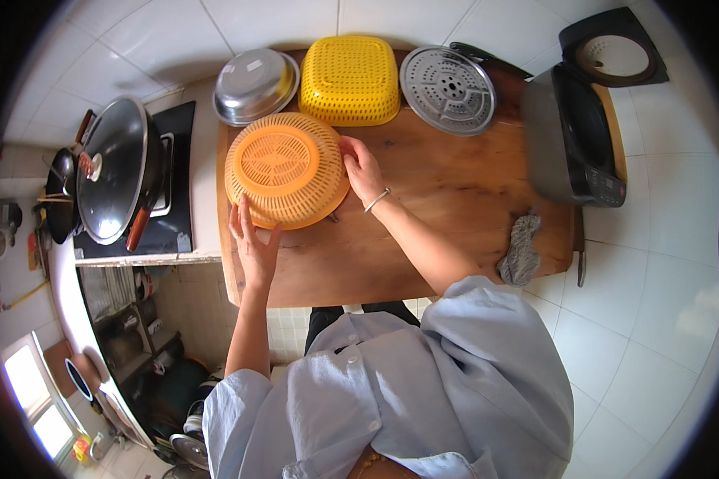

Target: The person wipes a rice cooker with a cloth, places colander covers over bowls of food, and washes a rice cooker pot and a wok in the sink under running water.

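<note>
An orange plastic colander (275, 161) is upside down at the left part of the wooden tabletop (431, 179), its oval base facing up. My right hand (362, 170) grips its right rim, the fingers partly hidden by the colander's edge. At the near-left rim is my left hand (254, 242), fingers against the slatted side and thumb along the lower edge. Behind the colander, a yellow plastic basket (349, 81) also rests bottom-up. An upturned stainless steel basin (253, 84) stands to the left of the basket, and a round perforated steamer plate (449, 90) leans to its right.
A grey rice cooker (551, 143) with its lid (617, 57) raised stands at the right. A crumpled grey cloth (521, 251) lies near the right front edge. Leftward, a lidded wok (117, 170) with wooden handles sits on a black cooktop (183, 179).
</note>
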Action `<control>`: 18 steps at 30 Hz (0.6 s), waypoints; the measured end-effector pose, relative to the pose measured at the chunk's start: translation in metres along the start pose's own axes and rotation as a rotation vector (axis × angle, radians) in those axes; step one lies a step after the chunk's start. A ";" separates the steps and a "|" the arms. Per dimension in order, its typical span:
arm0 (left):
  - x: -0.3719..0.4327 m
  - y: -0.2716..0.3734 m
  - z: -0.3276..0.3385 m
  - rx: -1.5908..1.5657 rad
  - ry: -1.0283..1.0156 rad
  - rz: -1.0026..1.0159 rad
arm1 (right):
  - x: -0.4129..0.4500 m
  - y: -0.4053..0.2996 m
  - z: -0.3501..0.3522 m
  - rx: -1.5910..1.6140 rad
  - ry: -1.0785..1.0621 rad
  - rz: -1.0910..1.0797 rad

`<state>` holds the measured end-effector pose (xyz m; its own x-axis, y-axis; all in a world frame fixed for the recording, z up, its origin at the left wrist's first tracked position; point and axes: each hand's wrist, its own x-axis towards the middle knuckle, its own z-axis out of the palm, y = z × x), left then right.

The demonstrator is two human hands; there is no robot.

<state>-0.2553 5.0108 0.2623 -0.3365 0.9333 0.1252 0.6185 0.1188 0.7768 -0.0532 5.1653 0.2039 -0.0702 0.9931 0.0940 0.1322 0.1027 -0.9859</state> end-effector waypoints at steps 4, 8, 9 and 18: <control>-0.005 -0.002 0.001 0.066 0.002 -0.017 | 0.016 -0.003 -0.053 0.620 0.313 0.542; -0.005 0.002 0.013 0.066 0.054 0.040 | 0.049 0.025 -0.148 1.031 0.556 0.491; -0.006 0.004 0.013 0.079 0.052 0.032 | 0.056 0.026 -0.160 1.096 0.601 0.526; -0.013 0.028 0.022 -0.057 0.071 -0.127 | 0.077 0.052 -0.205 0.908 0.639 0.439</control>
<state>-0.2182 5.0097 0.2694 -0.4603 0.8853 0.0656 0.5272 0.2132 0.8226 0.1511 5.2592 0.1886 0.3451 0.8083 -0.4770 -0.7433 -0.0750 -0.6648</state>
